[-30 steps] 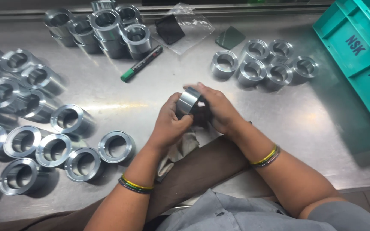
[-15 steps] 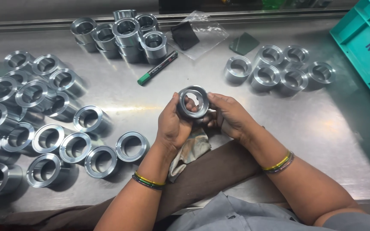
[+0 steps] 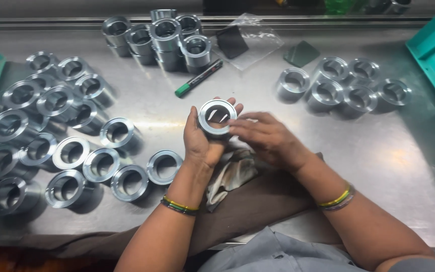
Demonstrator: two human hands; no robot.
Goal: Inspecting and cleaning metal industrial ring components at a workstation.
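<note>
Hands turning a steel ring [image 3: 217, 117] over a metal bench [image 3: 409, 166], bore facing the camera.
Left hand [image 3: 202, 141] cups and grips the ring from below, just above a crumpled rag [image 3: 232, 174]; right hand [image 3: 265, 137] lies with fingers loosely extended against the ring's side, not clenched. Judged step: checking or wiping a single piece. Any further handling calls for a firm left-hand hold. Loose rings [image 3: 66, 151] lie to the left, others [image 3: 348, 88] to the right, a green marker [image 3: 198, 78] beyond.
</note>
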